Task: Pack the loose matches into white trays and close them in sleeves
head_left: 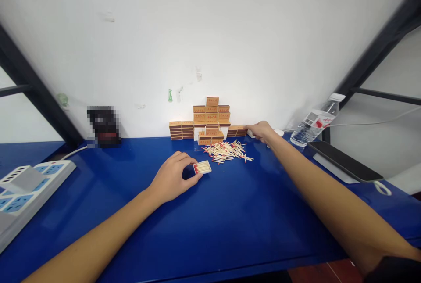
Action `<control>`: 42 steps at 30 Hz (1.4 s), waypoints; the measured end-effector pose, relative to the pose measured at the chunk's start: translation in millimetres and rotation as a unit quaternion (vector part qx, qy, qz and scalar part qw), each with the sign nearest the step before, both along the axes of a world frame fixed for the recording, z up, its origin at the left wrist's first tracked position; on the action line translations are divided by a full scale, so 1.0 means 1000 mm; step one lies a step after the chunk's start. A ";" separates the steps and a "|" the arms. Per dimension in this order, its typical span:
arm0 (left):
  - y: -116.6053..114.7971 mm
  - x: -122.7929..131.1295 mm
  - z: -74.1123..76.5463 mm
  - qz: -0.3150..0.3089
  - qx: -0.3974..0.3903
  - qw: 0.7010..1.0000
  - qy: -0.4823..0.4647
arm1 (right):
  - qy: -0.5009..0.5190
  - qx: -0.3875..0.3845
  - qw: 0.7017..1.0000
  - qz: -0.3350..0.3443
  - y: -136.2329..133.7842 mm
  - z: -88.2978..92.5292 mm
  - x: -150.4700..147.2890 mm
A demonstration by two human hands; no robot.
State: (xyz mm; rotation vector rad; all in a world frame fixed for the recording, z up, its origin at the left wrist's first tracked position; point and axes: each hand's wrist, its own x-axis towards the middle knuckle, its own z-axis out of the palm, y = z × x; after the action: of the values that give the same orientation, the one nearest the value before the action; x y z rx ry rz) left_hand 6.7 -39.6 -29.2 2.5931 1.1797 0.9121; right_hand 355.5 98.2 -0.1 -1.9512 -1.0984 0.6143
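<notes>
My left hand [173,177] holds the edge of a small open matchbox tray [202,167] filled with red-tipped matches, flat on the blue table [230,221]. A loose pile of matches [226,151] lies just beyond it. Against the white wall stands a stack of brown matchboxes [210,118] built in tiers. My right hand [261,130] reaches far forward and touches the low matchboxes [237,131] at the stack's right end; its fingers are curled and whether it grips one is unclear.
A white and blue power strip [23,184] lies at the left edge. A black object [103,126] stands by the wall. A tilted water bottle [314,124], a dark phone [344,161] on a white pad and black frame bars are at the right.
</notes>
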 end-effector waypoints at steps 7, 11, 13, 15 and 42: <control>0.003 -0.002 -0.004 0.047 0.007 0.999 -0.008 | 0.066 0.066 0.995 0.040 -0.023 0.018 0.018; 0.005 -0.004 -0.005 0.071 -0.010 0.997 -0.023 | 0.098 0.104 0.984 0.105 -0.059 0.015 0.002; 0.004 -0.004 -0.004 0.066 -0.015 0.997 -0.035 | 0.118 0.097 0.974 0.169 -0.079 0.008 -0.019; 0.003 -0.003 -0.003 0.059 -0.014 0.997 -0.048 | 0.146 0.081 0.945 0.281 -0.095 -0.001 -0.044; 0.002 0.000 0.001 0.021 0.019 0.994 -0.105 | 0.160 0.012 0.900 0.404 -0.122 -0.020 -0.080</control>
State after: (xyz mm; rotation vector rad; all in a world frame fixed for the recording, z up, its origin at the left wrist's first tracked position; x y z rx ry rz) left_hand 6.4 -38.0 -28.3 2.4355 1.1744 1.1919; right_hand 275.6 -23.8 -20.3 -1.2373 -1.6699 1.2962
